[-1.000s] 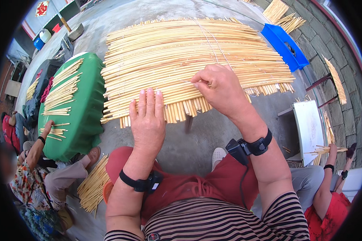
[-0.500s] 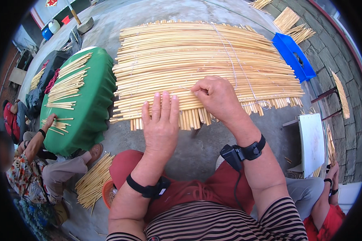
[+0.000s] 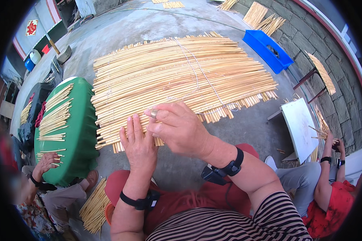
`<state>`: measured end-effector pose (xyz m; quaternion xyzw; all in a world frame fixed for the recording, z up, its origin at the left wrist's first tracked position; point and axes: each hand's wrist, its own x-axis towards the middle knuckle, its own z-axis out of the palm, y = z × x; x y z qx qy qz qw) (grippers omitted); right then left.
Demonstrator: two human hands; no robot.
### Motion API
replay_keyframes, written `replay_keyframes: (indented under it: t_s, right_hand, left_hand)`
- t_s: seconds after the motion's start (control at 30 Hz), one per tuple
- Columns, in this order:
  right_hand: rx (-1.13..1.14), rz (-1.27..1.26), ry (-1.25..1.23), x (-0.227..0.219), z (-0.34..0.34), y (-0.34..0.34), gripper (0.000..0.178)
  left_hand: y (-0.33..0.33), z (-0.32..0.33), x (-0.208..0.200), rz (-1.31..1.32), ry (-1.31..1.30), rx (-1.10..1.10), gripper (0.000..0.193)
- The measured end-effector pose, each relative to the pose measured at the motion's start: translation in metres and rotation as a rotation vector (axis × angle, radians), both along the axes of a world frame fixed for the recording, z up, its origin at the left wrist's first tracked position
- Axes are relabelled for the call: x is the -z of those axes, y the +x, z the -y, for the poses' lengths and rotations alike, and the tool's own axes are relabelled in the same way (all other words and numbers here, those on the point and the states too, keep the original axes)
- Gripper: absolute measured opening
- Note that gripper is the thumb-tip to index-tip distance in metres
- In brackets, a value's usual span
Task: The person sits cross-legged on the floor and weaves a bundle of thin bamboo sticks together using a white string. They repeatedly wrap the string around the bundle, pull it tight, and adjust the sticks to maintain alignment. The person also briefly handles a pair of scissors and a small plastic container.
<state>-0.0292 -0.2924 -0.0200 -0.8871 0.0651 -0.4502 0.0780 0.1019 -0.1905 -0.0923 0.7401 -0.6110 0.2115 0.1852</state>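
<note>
Head view: straight ahead, a broad mat of straw-coloured stalks (image 3: 181, 76), laid side by side with uneven ends, reaching well beyond both hands. Left hand (image 3: 138, 150) open and flat at the left part of the near edge, fingers straight on the stalks, partly covered by the right hand. Right hand (image 3: 181, 130) curled just beside the left fingertips, fingers bent, with a metal ring (image 3: 153, 113) on one of them; cannot tell whether closed on anything. White string (image 3: 207, 76) lying slack across the mat, looped near the edge on the right. Probably light for such breadth, stiff along the stalks, yet apt to sag or part between them; smooth, perhaps slightly slippery, and liable to crack under a hard pinch. Best supported from below at both ends, with several stalks gathered in each grip, clear of the slack string. To the left, a green-covered table (image 3: 78, 120); past the far right corner, a blue crate (image 3: 265, 48).
</note>
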Motion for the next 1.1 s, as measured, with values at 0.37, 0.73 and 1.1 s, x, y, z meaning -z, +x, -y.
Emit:
replay_keyframes:
  t_s: [0.37, 0.73, 1.1]
  right_hand:
    - [-0.377, -0.416, 0.105, 0.028, -0.044, -0.074, 0.01]
    - [0.794, 0.698, 0.736, 0.023, 0.127, -0.204, 0.049]
    - [0.33, 0.982, 1.397, 0.069, 0.19, -0.24, 0.058]
  left_hand:
    - [0.0, 0.017, 0.012, 0.194, -0.011, -0.13, 0.054]
    - [0.148, -0.008, -0.069, -0.37, -0.056, -0.042, 0.066]
    - [0.177, 0.009, 0.002, -0.634, 0.046, -0.317, 0.069]
